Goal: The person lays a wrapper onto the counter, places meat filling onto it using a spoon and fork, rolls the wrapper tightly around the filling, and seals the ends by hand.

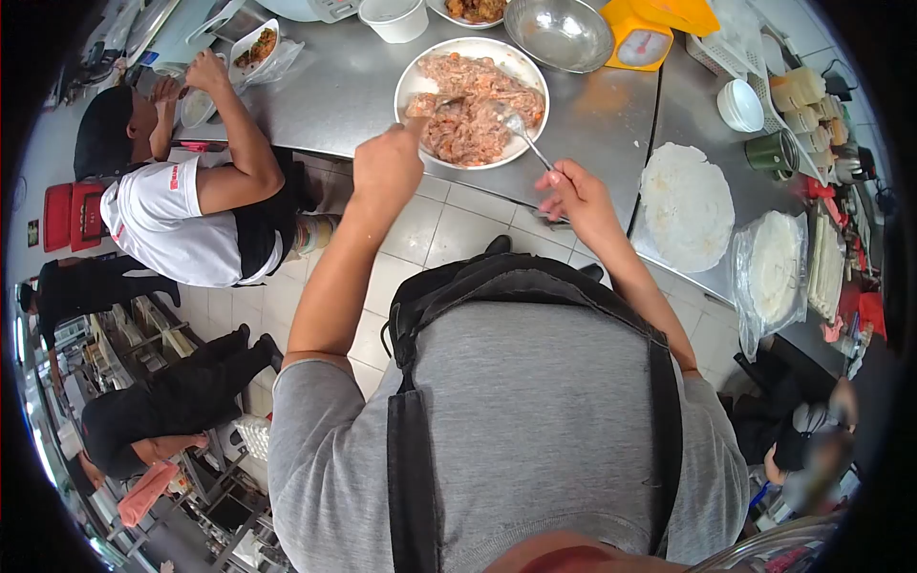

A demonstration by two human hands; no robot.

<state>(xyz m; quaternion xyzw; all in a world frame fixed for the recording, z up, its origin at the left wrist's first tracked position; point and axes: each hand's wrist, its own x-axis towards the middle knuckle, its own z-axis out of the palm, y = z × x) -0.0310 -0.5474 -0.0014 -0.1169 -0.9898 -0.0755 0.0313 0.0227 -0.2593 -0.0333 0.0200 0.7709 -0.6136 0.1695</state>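
Note:
A wide white bowl [405, 87] of pinkish minced meat [478, 81] with orange bits sits at the table's front edge. My right hand [581, 199] grips the thin handle of a metal spoon [516, 124], whose head rests in the meat at the bowl's right side. At the bowl's front left rim, my left hand [389, 164] is closed with its knuckles up. A dark, shiny patch shows in the meat beyond it, but what these fingers hold is hidden.
On the steel table [339, 105] stand a metal bowl [559, 33], a yellow scale [642, 43] and a white tub [394, 19]. Thin pale wrappers [686, 205] lie at right, near a bagged stack [774, 267]. A co-worker [191, 220] sits at left.

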